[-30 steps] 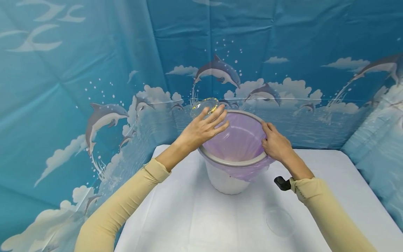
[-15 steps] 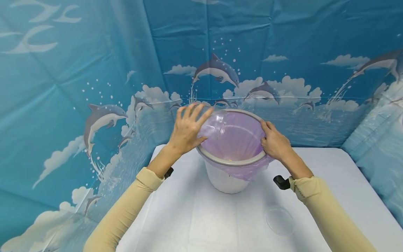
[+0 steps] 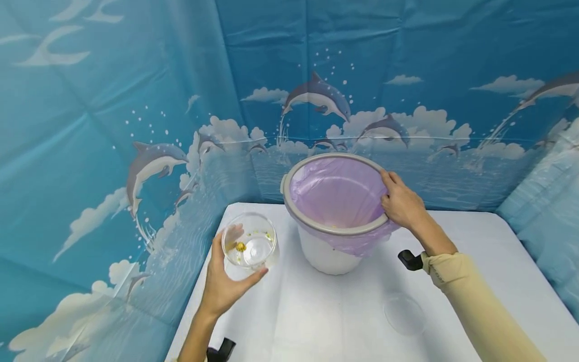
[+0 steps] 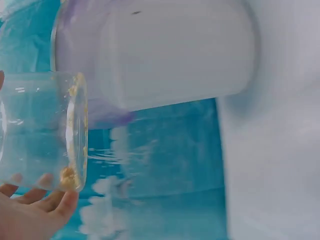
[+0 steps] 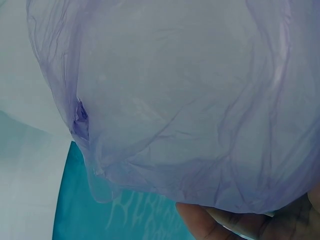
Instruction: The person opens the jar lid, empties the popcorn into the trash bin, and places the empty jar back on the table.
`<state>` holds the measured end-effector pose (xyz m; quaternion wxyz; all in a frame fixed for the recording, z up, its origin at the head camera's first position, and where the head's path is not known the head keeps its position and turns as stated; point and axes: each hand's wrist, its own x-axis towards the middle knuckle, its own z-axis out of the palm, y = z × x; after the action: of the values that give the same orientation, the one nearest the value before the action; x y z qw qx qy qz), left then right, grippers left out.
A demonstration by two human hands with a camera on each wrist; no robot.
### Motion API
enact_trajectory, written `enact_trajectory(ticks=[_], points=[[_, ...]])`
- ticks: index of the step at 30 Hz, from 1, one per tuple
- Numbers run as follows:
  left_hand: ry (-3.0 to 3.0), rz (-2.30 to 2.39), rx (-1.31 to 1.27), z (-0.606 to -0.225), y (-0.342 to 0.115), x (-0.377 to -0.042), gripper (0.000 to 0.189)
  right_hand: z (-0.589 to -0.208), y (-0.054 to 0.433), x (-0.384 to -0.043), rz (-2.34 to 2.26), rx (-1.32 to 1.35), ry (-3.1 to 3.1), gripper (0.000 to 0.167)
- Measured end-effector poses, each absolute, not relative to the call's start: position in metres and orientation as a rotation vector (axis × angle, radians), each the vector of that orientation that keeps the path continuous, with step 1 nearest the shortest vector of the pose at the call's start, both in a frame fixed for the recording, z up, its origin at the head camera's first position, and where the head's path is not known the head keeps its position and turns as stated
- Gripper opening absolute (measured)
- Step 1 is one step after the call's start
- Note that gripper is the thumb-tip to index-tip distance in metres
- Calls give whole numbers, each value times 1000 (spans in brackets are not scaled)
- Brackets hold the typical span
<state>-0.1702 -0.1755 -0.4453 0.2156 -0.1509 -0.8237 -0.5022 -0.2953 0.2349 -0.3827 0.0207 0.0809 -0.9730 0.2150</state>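
My left hand (image 3: 222, 287) holds a clear plastic jar (image 3: 259, 249) just left of the bin, fingers on its far side and thumb at its near side. Inside lies a golden, knobbly lump (image 3: 240, 246) among small yellow crumbs. In the left wrist view, the lump and crumbs gather at the bottom end of the clear jar (image 4: 40, 125). A white bin (image 3: 323, 251) with a grey rim (image 3: 312, 221) stands slightly tilted, lined with a purple plastic bag (image 3: 336, 193). My right hand (image 3: 402, 202) grips the rim and bag at the right side. In the right wrist view, the purple bag (image 5: 165, 115) partly covers its fingers.
A clear round lid (image 3: 404, 314) lies on the white table (image 3: 312, 322), right of the bin. Behind and to the left hangs a blue curtain (image 3: 181, 110) printed with dolphins. The table's back edge runs behind the bin.
The left hand has drawn the jar back from above the bin, down to the left, turning its mouth upward. A yellow bit shows in the bag. The right hand stays on the rim.
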Motion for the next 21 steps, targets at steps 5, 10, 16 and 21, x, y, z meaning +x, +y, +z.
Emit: enact_trajectory(ticks=[5, 10, 16, 21], points=[[-2450, -1607, -402, -509, -153, -140, 109, -381, 244, -293, 672, 232, -3023, 68], [-2643, -1860, -466, -565, -115, -121, 106, -381, 248, -293, 675, 225, -3016, 68], [-2730, -2042, -573, -603, -72, -103, 103, -382, 248, -292, 676, 217, -3012, 68], [-2630, -2098, -782, -628, -55, -101, 100, -380, 246, -291, 671, 215, -3014, 68]])
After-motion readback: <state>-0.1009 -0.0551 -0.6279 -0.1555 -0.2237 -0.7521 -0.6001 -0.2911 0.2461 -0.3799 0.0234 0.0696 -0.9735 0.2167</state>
